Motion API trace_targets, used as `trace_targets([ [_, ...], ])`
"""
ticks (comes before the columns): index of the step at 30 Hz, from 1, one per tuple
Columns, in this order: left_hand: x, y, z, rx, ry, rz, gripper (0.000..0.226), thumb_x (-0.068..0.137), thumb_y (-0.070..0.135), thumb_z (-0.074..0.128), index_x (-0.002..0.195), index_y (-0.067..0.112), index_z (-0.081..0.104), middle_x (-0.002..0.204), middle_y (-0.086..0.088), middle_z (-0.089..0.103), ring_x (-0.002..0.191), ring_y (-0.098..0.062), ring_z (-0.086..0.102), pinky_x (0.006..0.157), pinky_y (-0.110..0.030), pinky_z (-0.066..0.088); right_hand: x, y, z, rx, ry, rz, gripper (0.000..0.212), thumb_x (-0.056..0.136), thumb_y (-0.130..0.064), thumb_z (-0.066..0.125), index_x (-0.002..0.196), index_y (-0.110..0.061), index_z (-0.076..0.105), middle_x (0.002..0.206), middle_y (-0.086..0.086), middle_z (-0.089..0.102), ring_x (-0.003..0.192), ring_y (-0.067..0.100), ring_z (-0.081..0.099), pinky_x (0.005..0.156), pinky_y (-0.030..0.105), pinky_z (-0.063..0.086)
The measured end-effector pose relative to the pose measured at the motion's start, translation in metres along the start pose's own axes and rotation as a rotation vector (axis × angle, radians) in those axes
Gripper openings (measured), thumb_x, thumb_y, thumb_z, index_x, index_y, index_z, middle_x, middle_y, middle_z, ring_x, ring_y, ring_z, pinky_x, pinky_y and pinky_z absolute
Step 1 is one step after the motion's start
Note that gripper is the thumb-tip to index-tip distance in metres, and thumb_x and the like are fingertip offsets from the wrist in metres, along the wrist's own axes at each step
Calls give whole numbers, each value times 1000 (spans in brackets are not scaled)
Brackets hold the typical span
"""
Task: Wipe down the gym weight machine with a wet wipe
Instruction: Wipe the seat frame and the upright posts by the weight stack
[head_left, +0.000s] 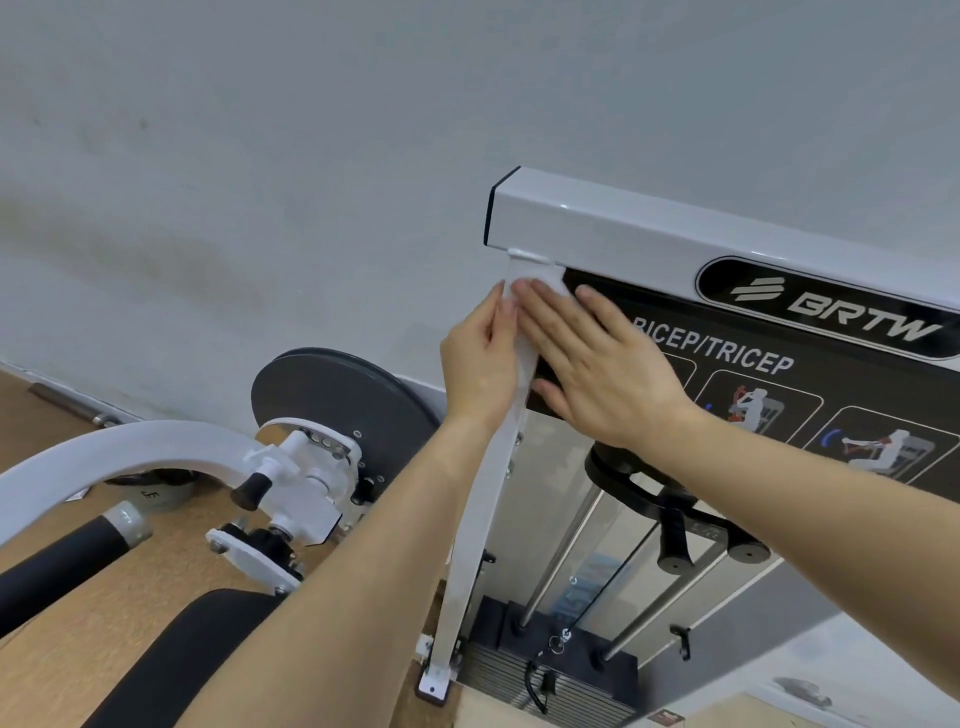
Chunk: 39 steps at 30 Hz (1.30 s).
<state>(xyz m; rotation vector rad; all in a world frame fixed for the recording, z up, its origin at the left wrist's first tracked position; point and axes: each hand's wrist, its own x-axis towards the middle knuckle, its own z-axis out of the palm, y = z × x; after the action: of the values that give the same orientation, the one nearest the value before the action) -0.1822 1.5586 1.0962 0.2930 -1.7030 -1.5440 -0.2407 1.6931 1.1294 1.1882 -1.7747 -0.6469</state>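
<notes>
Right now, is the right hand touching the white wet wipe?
Touching. Head view: the right hand presses the white wet wipe flat against the white metal upright.

Left of the white upright post (488, 499), open room toward the wall (260, 182); right of it the black placard (779, 374) and, lower, steel guide rods (567, 551) bar passage; behind it, seemingly tight.

The right hand (602, 364) hides most of the wet wipe (549, 286) and the first letter on the placard (831, 376), which runs off the right edge.
</notes>
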Motion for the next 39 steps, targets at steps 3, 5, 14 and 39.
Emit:
trace_targets([
  [3,21,14,-1,-12,-29,39,31,107,27,46,117,13,72,97,4,75,91,-10,67,81,-23,48,10,9,-8,95,51,116,76,104,-47,24,159,-3,-4,168,13,-7,155,24,-5,126,40,0],
  [5,19,6,-2,7,-53,32,33,107,31,45,123,17,70,105,1,75,98,-9,68,86,-27,52,10,3,-6,144,53,136,75,104,-47,24,159,-3,-4,167,14,-8,155,25,-6,126,41,0],
  [14,-45,-82,-22,169,-132,-142,36,107,38,44,135,29,64,105,11,75,99,-2,67,79,-8,46,-36,-72,28,103,-177,-62,78,104,-51,12,153,2,-20,161,20,-28,151,29,-24,124,42,-12],
  [39,-87,-152,-14,425,50,-131,38,103,23,56,140,32,59,80,10,71,73,6,63,72,-7,47,-86,-174,95,402,-163,113,80,100,-36,33,156,-2,-13,163,14,-25,153,24,-20,125,41,-8],
])
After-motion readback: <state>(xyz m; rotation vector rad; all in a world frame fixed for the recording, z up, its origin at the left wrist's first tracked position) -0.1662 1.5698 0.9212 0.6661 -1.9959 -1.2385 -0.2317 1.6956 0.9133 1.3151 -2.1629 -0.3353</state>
